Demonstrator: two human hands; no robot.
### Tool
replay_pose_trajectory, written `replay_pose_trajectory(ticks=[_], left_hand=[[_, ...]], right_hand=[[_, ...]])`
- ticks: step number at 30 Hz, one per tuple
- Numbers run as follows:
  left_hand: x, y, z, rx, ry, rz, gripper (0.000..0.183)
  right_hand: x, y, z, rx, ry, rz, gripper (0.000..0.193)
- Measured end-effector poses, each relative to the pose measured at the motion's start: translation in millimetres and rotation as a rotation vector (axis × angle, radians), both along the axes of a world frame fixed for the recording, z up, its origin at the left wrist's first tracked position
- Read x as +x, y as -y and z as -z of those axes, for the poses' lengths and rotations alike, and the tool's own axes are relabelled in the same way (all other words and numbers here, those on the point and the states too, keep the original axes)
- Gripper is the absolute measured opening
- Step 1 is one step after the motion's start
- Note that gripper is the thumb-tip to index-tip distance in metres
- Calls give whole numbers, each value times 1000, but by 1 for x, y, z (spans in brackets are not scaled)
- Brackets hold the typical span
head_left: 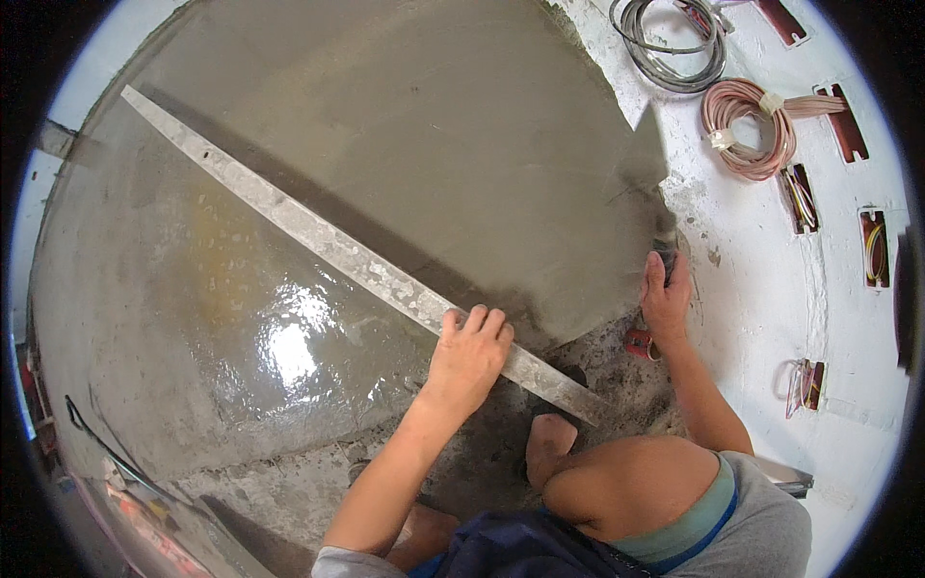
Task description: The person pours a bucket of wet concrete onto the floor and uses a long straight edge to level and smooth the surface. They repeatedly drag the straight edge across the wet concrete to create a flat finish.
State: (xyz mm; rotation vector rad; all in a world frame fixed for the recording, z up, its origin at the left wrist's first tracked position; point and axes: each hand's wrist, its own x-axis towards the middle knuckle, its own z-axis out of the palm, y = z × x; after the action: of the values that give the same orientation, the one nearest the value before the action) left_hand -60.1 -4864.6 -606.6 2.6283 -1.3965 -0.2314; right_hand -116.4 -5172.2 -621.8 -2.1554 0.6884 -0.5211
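Observation:
My left hand [470, 352] grips a long, cement-spattered metal straightedge [332, 246], its fingers curled over the upper edge. The bar runs slantwise from the far left down to my foot, over a sheet of wet grey mortar [434, 135]. On the right, my right hand [667, 299] is closed round the dark handle of a trowel [651, 149]. Its pointed, mortar-coated blade reaches away from me along the border between mortar and white wall. The blade blends with the mortar, so I cannot tell how flat it lies.
Coiled pink wires [751, 129] and a grey cable coil [672, 48] hang by the white wall [742, 250], near red electrical boxes [875, 249]. A small red object [641, 344] lies below my right hand. Rough floor [626, 390] borders the mortar by my feet. A dark cable [116, 453] lies at left.

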Motion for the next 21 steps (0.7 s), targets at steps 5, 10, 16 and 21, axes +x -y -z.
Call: replay_pose_trajectory(ticks=[5,10,16,21], left_hand=[[30,-18,-21,21,-37,2,68],[69,-71,-76,126,-187,-46,62],[31,-176,-165,120,-444,-386,50],[-57,-266,-209,-27,-651,-1056,28]], right_hand=[[2,2,-8,-355,-90,-33,37],[-55,-9,-32,103,-219,119,36],[-113,-36,-129,1097,-184,608,29],[-203,-26,-165,305,-490,496,25]])
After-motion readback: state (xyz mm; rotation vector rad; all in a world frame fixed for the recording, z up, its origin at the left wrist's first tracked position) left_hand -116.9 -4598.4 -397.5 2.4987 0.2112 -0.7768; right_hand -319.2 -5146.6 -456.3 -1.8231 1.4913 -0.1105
